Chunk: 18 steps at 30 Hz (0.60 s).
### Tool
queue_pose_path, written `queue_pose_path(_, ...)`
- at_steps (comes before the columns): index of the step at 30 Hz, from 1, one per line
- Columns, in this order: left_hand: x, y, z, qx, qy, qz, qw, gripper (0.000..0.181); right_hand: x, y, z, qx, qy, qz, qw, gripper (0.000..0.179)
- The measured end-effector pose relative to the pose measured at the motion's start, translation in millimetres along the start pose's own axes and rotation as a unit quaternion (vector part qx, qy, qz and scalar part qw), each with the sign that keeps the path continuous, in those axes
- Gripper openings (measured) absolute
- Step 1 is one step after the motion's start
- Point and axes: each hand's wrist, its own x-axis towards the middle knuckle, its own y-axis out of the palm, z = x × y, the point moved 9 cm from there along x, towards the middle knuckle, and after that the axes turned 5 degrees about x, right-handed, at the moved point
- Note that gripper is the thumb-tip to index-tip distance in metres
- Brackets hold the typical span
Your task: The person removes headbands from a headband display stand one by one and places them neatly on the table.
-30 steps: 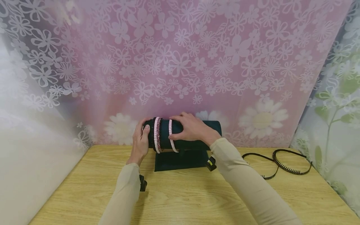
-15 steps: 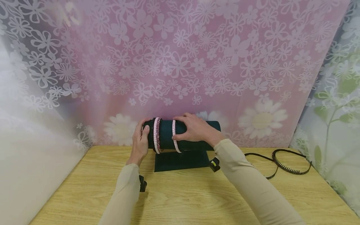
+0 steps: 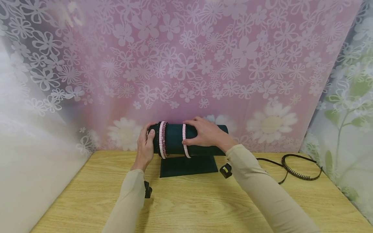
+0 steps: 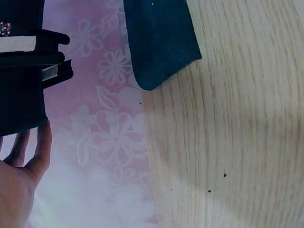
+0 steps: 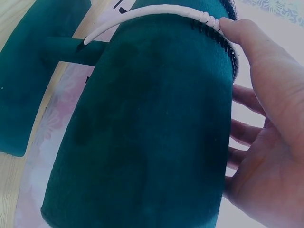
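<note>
A dark green velvet headband stand has a thick horizontal roll (image 3: 174, 139) above a flat base (image 3: 189, 165). My left hand (image 3: 144, 147) grips the roll's left end, thumb in front; the left wrist view shows its fingers (image 4: 43, 147) at the end's edge. Grouped beside that hand on the roll are a pale pink headband (image 3: 161, 142), a pink glittery one (image 3: 164, 139) and black toothed bands. Farther right, my right hand (image 3: 208, 134) holds another pale pink headband (image 3: 186, 151). In the right wrist view, its thumb (image 5: 237, 33) presses the band's gathered part, other fingers behind the roll.
Two black toothed headbands lie on the wooden table at the right, one (image 3: 303, 177) overlapping the other (image 3: 284, 179), which is partly hidden by the right sleeve (image 3: 262, 184). A pink floral curtain (image 3: 180, 64) hangs right behind the stand.
My right hand has slid the single pale pink headband to the right along the roll, widening the gap from the grouped bands. The left hand has stayed in place.
</note>
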Motion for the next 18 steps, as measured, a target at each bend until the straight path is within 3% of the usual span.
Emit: queue_pose_path(18, -1.2, 0.9, 0.7, 0.003, -0.014, 0.008, 0.9999, 0.043, -5.5, -0.9, -6.2, -0.006, 0.013, -0.001, 0.9999, 0.084)
